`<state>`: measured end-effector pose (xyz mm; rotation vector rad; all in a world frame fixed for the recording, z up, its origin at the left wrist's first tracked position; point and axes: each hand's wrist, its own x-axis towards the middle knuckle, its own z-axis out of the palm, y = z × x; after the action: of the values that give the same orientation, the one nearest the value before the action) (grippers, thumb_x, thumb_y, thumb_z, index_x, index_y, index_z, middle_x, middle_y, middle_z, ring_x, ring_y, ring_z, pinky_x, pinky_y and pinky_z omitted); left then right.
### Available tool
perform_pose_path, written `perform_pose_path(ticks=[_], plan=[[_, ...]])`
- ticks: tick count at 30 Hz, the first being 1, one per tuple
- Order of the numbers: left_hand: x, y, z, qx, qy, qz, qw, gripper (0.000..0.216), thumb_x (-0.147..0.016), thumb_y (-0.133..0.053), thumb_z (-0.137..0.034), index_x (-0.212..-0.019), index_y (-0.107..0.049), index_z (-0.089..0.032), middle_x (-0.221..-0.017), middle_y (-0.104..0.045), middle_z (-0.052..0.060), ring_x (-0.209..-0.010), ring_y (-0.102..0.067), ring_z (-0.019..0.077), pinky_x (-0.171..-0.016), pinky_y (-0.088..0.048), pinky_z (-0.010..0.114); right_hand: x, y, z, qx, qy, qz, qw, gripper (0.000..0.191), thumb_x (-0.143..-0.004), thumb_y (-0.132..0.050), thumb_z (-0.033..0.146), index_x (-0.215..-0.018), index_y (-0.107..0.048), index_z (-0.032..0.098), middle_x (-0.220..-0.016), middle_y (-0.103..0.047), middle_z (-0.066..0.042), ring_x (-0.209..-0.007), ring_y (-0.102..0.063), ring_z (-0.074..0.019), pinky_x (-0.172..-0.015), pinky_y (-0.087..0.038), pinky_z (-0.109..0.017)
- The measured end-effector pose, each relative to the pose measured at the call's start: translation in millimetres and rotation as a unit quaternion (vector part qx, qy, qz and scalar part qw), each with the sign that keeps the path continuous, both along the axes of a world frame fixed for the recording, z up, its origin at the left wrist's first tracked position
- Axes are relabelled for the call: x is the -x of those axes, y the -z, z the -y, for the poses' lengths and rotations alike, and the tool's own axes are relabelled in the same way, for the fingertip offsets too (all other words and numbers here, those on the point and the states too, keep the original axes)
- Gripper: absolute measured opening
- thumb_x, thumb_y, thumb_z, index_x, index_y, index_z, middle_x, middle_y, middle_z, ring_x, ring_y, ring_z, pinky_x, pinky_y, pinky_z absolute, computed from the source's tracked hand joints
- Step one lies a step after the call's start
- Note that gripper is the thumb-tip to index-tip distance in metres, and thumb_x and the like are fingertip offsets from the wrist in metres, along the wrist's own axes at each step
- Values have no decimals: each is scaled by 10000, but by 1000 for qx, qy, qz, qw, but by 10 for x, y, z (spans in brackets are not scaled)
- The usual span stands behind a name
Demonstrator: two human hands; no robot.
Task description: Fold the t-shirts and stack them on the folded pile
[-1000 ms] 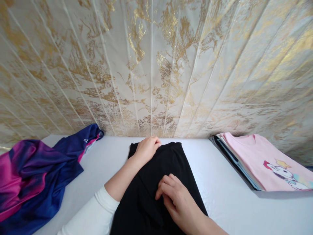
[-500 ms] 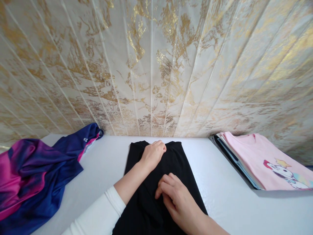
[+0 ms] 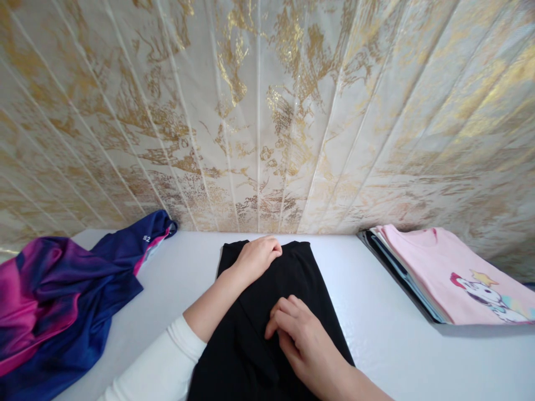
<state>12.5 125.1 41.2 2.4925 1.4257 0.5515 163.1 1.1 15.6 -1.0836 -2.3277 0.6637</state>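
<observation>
A black garment [image 3: 301, 278] lies flat in the middle of the white counter [image 3: 376, 323]. It is a matte, soft cloth folded into a long shape, with its far edge close to the wall and its near end running out of view below. The left hand [image 3: 254, 257] rests on that far edge with its grip curled, fingers drawn together over the hem; whether they pinch the cloth I cannot tell. The right hand [image 3: 303, 334] lies nearer on the garment's middle, fingers bent with the tips down on the fabric beside a shallow crease, and its grip is likewise unclear. A ribbed white sleeve [image 3: 159, 365] covers the left forearm. To the left, well apart, a glossy blue and magenta garment [image 3: 62, 301] lies rumpled. To the right sits a stack of folded clothes [image 3: 401, 270], topped by a pink shirt [image 3: 426, 267] with a cartoon print. Behind stands a panelled wall [image 3: 267, 111], cream veined with gold.
</observation>
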Motion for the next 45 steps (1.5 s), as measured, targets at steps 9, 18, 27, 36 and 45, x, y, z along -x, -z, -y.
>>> perform_pose_path(ticks=[9,18,27,36,45], plan=[[-41,67,59,-33,18,-30,999,128,-868,-582,-153,-772,-641,-212,-865,-642,25,-904,-586,194,-850,-421,289,0,9,-7,-2,-1,-4,1000,368,-727,-386,-81,-839,-570,218,-860,-558,-11,-814,-485,-175,-805,-367,-328],[391,-203,-139,-70,-184,-5,980,132,-941,-430,-198,-920,-559,-211,-990,-629,50,-926,-599,213,-772,-417,282,-9,0,9,1,-1,-2,1000,362,-725,-391,-78,-835,-559,224,-873,-558,-11,-832,-511,-178,-858,-359,-351],[643,-387,-104,-11,-199,-23,980,227,-969,-281,-223,-1000,-504,-191,-856,-637,66,-809,-611,241,-707,-413,313,-9,5,-1,2,-2,-2,1000,353,-746,-389,-72,-845,-557,222,-874,-554,-6,-838,-508,-170,-858,-349,-345],[357,-147,195,58,-38,-58,996,116,-843,-551,-136,-780,-622,-203,-849,-679,15,-799,-621,185,-705,-416,252,-10,11,7,-3,-5,-6,1000,358,-735,-386,-85,-834,-552,217,-856,-540,-7,-824,-489,-169,-803,-353,-323],[342,-66,205,37,-27,-72,996,112,-814,-609,-120,-754,-647,-207,-870,-658,6,-821,-618,174,-744,-414,250,-16,21,3,-2,-4,-6,1000,360,-731,-394,-82,-837,-564,217,-866,-546,-9,-831,-490,-171,-807,-353,-324]])
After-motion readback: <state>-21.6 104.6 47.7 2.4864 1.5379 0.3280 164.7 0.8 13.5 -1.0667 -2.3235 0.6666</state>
